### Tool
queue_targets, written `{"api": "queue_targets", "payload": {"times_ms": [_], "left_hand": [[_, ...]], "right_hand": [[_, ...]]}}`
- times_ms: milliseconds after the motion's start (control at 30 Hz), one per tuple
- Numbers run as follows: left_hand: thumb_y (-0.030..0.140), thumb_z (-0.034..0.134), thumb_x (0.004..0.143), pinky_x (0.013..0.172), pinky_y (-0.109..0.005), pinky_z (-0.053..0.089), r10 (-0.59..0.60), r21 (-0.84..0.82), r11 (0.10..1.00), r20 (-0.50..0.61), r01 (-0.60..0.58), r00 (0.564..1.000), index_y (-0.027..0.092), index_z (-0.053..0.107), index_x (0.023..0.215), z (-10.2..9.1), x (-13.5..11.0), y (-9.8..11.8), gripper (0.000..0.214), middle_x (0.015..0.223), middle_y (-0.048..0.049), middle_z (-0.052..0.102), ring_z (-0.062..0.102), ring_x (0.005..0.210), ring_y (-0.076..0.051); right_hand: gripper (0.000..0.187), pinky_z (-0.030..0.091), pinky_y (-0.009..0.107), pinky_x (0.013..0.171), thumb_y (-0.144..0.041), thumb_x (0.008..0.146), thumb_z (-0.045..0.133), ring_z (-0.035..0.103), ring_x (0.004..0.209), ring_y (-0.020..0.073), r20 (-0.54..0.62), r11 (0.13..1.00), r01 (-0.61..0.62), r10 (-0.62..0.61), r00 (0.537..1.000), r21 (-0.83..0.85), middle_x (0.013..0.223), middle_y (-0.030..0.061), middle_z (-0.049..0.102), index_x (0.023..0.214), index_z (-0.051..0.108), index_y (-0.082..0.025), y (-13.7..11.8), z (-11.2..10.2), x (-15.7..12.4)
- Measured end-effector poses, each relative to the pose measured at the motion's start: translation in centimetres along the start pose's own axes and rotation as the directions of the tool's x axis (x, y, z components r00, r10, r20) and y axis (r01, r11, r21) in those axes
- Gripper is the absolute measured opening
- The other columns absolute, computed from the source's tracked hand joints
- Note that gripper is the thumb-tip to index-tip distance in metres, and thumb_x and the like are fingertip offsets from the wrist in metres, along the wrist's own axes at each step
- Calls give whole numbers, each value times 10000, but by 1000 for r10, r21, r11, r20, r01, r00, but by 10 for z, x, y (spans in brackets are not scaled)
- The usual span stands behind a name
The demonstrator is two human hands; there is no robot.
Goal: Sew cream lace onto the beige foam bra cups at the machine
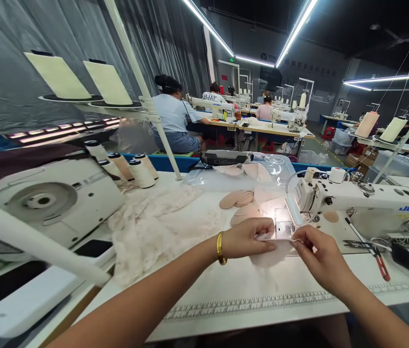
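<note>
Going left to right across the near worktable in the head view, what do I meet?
The neighbouring machine's wheel → crumpled pale lace → the left hand → the pale cloth piece held between both hands → the right hand → red-handled scissors.

The cloth (274,256) between the fingers (315,239) is pale pinkish white. Just beyond them, the pieces (243,216) are peach. To their left, the bangle (220,248) is gold and the heap (164,217) cream, mottled beige. Right of the fingers, the machine (378,195) is white, blue-lettered; the snips (379,261) red and black. Nearer than them, the ruler (255,305) has dark ticks on white.
</note>
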State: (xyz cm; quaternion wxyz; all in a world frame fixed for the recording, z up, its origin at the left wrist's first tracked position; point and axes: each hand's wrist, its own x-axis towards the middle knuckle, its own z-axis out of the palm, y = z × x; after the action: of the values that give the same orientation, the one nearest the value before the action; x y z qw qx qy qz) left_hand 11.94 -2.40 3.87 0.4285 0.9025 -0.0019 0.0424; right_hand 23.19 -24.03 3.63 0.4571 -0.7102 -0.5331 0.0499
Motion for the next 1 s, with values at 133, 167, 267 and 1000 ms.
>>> {"api": "queue_targets", "payload": {"times_ms": [133,167,267,1000], "left_hand": [[251,552,888,601,-285,330,265,500,859,-252,-109,931,206,501,739,3,-12,-10,164,651,20,516,458,617,-151],[214,537,908,619,-300,339,322,624,771,-210,-127,923,205,520,749,6,-16,-14,160,662,8,538,474,630,-162],[254,669,900,665,-329,377,329,803,559,12,-205,944,202,560,791,20,-22,-21,163,745,-19,619,543,707,-200],[170,471,974,730,-333,462,388,632,696,67,-340,919,193,559,804,65,31,-52,193,857,-51,638,577,797,-209]], "right_hand": [[215,504,360,748,-179,994,460,642,862,227,-159,959,233,-258,953,-160,952,76,693,1015,656,-263,15,20,1],[254,508,362,785,-151,995,434,646,919,228,-150,946,264,-293,944,-190,999,83,698,1015,662,-261,24,27,1],[316,481,323,711,-111,979,398,624,863,210,29,903,296,-302,953,-313,962,63,694,946,677,-255,60,40,2],[384,420,316,694,-69,955,455,516,853,214,431,874,430,-306,849,-226,931,65,656,1137,718,-283,112,1,8]]}}
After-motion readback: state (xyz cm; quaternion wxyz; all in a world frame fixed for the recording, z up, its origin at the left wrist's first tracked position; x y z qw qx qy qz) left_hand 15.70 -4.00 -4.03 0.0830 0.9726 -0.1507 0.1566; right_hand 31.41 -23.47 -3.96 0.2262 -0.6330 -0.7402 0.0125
